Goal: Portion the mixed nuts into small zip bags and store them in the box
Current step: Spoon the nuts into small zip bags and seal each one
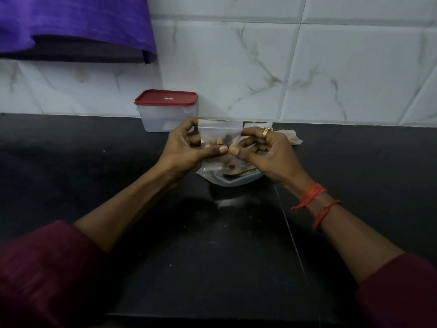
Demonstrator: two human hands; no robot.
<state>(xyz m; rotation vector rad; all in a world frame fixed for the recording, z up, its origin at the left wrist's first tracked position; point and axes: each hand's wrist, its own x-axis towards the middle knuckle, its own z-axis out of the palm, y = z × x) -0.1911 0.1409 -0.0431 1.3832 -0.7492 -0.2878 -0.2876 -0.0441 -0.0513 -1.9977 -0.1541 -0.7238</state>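
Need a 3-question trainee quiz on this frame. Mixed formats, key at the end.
1. True or false: the box has its red lid on.
2. What do the left hand and right hand both pinch? A spoon; B small zip bag; C cup.
3. Fill in: the gold ring is on the ___ hand.
Key: 1 true; 2 B; 3 right.

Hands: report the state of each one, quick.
Left hand: closed, pinching the left side of the small zip bag, which holds a few nuts.
Right hand: closed, pinching the same bag's right side.
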